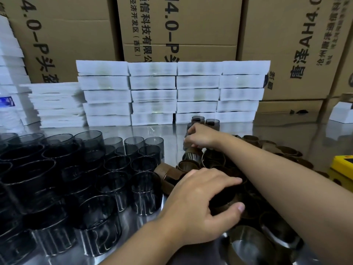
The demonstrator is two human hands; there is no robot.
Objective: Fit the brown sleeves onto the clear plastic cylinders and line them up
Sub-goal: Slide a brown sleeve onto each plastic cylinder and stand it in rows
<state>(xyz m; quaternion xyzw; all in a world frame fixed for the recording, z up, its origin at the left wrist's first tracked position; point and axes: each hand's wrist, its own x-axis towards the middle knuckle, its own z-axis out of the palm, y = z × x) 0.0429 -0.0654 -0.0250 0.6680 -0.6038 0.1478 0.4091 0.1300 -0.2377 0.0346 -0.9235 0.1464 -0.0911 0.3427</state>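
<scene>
The left hand (198, 203) is curling its thumb and fingers around a brown sleeve (223, 201) in the sleeve pile (252, 139), which is spreading toward three o'clock. The right hand (200, 135), at twelve o'clock from the left, is gripping a sleeved cylinder (192, 153) from above, just below the finished cylinders (198, 119). Clear cylinders (118, 165) are standing at nine o'clock.

Cylinders (141, 165) left, sleeves (170, 175) right, stacked boxes (152, 94) behind both
</scene>
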